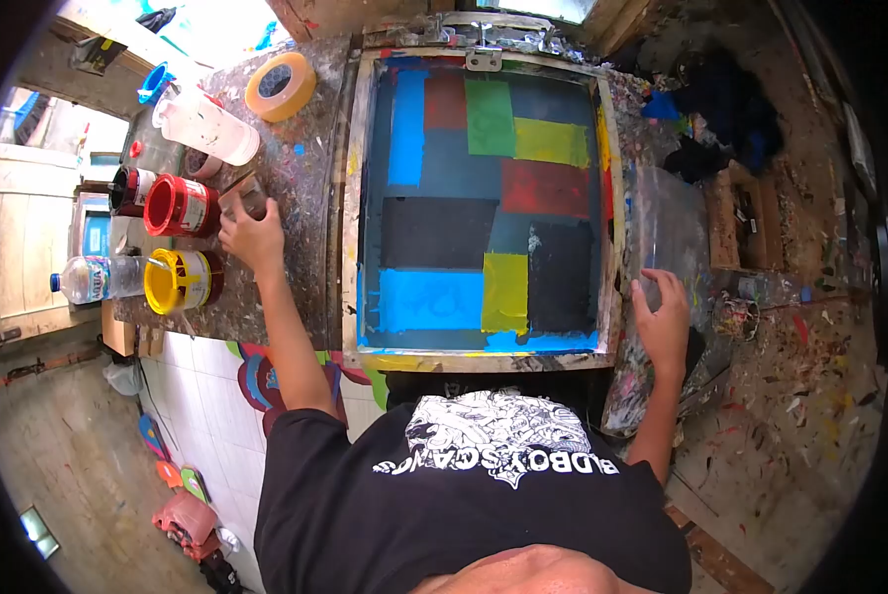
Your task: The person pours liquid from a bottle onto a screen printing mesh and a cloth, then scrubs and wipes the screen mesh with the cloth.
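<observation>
A framed screen (pixel 553 238) lies flat in front of me, its mesh covered by blocks of blue, green, yellow, red and dark colour. My left hand (pixel 253 233) is closed round a small dark, flat-sided piece (pixel 246 196) on the stained bench to the left. Just left of that hand stand an open red paint tub (pixel 181 206) and, nearer me, an open yellow one (pixel 181 281). My right hand (pixel 661 309) has its fingers apart and slightly bent, beside the screen's right edge, over a clear plastic sheet (pixel 672 228). Nothing shows in it.
A tape roll (pixel 303 87) and a white squeeze bottle (pixel 211 127) lie at the back left. A dark tub (pixel 130 188) and a water bottle (pixel 98 278) stand at the far left. To the right are a wooden box (pixel 743 218) and dark cloth (pixel 731 104).
</observation>
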`<action>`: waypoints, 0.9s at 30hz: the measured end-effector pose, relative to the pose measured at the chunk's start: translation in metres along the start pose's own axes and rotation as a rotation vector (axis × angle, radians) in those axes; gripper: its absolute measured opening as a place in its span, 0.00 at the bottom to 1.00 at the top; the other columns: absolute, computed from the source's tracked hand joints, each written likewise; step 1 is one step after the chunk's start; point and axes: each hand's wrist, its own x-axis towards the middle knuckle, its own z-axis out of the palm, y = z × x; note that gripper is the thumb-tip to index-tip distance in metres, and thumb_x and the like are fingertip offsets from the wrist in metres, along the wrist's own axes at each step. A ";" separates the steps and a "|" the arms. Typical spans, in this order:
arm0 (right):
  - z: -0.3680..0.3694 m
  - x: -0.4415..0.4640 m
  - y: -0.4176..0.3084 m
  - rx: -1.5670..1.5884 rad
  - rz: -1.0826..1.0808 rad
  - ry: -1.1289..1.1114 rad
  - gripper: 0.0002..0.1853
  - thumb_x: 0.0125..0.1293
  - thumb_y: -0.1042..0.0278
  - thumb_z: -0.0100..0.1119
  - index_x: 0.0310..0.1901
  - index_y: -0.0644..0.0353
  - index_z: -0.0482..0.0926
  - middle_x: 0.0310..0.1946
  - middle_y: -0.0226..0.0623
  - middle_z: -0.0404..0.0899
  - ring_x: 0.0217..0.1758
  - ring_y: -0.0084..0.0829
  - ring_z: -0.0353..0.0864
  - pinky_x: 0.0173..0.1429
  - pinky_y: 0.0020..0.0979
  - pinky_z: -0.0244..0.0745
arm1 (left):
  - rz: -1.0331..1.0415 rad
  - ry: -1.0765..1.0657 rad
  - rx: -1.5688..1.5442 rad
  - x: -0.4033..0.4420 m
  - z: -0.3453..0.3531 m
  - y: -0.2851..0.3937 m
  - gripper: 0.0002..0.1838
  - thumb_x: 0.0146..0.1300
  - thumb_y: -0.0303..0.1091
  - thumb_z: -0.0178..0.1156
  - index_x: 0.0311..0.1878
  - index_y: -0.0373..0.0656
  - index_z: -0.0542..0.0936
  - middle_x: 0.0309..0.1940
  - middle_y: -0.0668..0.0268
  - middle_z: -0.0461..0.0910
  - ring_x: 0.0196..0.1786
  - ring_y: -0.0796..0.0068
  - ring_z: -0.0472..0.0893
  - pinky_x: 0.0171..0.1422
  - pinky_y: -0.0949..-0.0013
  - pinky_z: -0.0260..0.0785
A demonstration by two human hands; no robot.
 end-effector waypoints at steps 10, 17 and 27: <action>-0.011 0.014 -0.001 0.014 0.012 0.037 0.15 0.71 0.61 0.65 0.51 0.62 0.83 0.51 0.44 0.82 0.58 0.49 0.80 0.63 0.43 0.73 | 0.027 0.157 0.134 0.008 0.018 0.000 0.36 0.64 0.55 0.67 0.73 0.51 0.75 0.70 0.41 0.72 0.72 0.44 0.71 0.74 0.41 0.60; -0.019 0.026 0.016 -0.020 0.053 0.070 0.15 0.69 0.59 0.66 0.49 0.61 0.83 0.48 0.42 0.83 0.56 0.48 0.81 0.61 0.44 0.74 | 0.056 0.590 -0.167 0.119 0.048 0.030 0.56 0.51 0.55 0.78 0.71 0.23 0.64 0.63 0.35 0.74 0.68 0.37 0.72 0.75 0.43 0.63; -0.014 0.057 0.014 -0.029 0.039 0.119 0.16 0.68 0.57 0.67 0.49 0.61 0.84 0.48 0.43 0.84 0.54 0.49 0.82 0.59 0.45 0.76 | -0.148 0.505 -0.452 0.174 0.060 0.052 0.54 0.44 0.47 0.86 0.67 0.28 0.66 0.57 0.44 0.79 0.58 0.43 0.82 0.64 0.46 0.76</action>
